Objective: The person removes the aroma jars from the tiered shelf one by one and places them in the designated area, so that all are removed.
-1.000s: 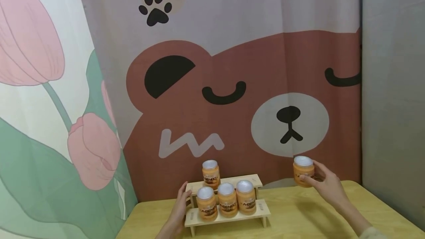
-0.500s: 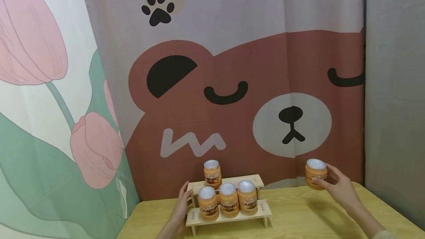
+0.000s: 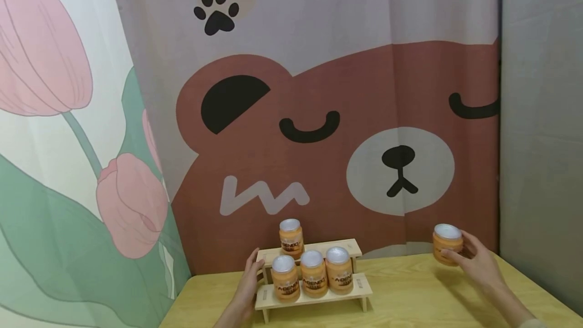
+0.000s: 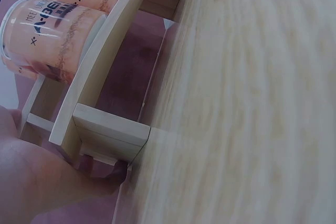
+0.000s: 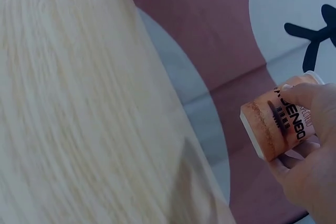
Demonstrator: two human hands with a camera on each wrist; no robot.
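Observation:
My right hand (image 3: 483, 265) holds an orange jar (image 3: 446, 251) with a silvery top in the air above the table's right side. In the right wrist view the thumb and fingers pinch this upright jar round its side. My left hand (image 3: 247, 287) grips the left end of a two-step wooden display rack (image 3: 314, 300); in the left wrist view some fingers (image 4: 113, 179) curl at its leg. Matching jars stand on the rack: one on the upper step (image 3: 349, 246), at its left, and three side by side on the lower step.
The yellowish wood-grain table (image 3: 401, 302) extends to the right of the rack. A curtain (image 3: 319, 176) printed with a bear hangs right behind it. A tulip-patterned curtain (image 3: 45, 181) hangs at the left, and a grey one (image 3: 542, 115) at the right.
My right hand has carried its jar to the right and slightly lower in the head view. The left hand and the jars on the rack have stayed in place.

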